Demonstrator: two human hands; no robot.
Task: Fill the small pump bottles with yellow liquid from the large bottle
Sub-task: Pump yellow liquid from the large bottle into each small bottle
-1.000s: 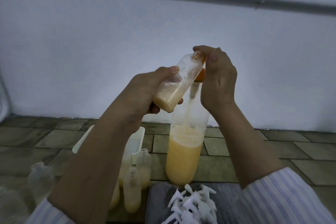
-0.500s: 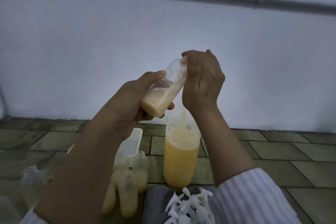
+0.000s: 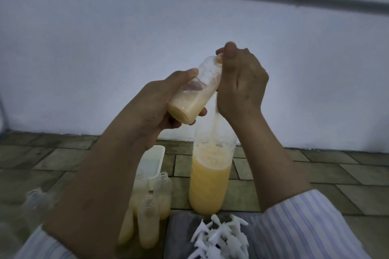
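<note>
My left hand (image 3: 156, 103) grips a small clear bottle (image 3: 195, 94), tilted with its base toward me and about a third full of yellow liquid. Its open mouth points up and right, against an orange spout at my right hand (image 3: 242, 86). That hand is curled round the top of the large bottle (image 3: 210, 183), thumb upward, and hides the neck. The large bottle stands upright on the tiled floor, roughly half full of yellow liquid.
Several small bottles with yellow liquid (image 3: 149, 223) stand open at lower left beside a white plastic container (image 3: 156, 160). An empty small bottle (image 3: 35, 195) lies further left. A pile of white pump heads (image 3: 221, 237) rests on a grey mat (image 3: 181, 231). A white wall rises behind.
Both hands and the small bottle sank lower and shifted slightly left. My right hand moved down over the large bottle's top, covering most of the orange spout.
</note>
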